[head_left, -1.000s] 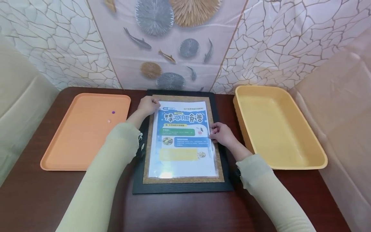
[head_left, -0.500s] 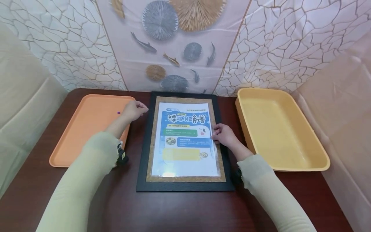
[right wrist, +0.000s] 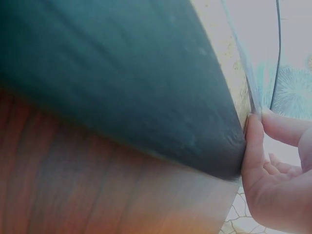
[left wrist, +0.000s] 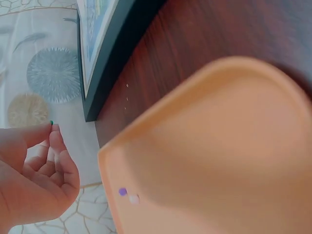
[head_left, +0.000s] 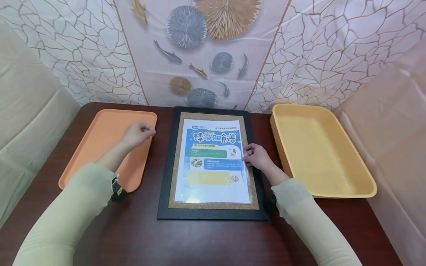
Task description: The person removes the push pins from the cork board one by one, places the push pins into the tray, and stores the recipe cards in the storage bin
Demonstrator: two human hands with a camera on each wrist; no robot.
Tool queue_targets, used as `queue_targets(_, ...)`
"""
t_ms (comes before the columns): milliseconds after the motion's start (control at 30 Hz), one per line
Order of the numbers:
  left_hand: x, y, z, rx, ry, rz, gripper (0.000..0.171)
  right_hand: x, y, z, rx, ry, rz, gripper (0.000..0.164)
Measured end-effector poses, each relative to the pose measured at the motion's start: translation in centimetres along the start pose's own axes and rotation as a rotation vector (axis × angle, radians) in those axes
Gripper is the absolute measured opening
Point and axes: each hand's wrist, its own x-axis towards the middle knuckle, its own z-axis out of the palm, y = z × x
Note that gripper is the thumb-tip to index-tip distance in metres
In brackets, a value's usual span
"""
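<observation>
My left hand hovers over the right part of the orange tray. Its thumb and index finger pinch a tiny green push pin, of which just the head shows. A purple push pin and a whitish one lie in the tray; in the head view the left hand hides them. A glossy printed sheet with blue, green and yellow panels lies on a cork board in a black frame. At the sheet's right edge, my right hand pinches that edge between thumb and index finger.
A deep yellow bin stands to the right of the framed board. Everything rests on a dark reddish-brown table. Patterned cloth hangs behind the table, with pale padded sides left and right.
My left hand has left the sheet's upper left corner and moved left, over the tray. The right hand keeps its place on the sheet's right edge. The head view has shifted slightly.
</observation>
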Motion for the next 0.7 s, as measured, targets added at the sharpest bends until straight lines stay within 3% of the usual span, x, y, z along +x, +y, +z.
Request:
queue_targets(367, -2.4, -1.7, -1.5, -0.038, -0.018, -0.026, 0.027, 0.1, -0.1, 0.2, 0.012, -0.005, 0.014, 0.047)
queue_targets(700, -3.5, -2.9, -1.9, -0.022, -0.016, -0.067, 0.029, -0.2, -0.9, 0.0, 0.05, -0.023, 0.086, 0.053)
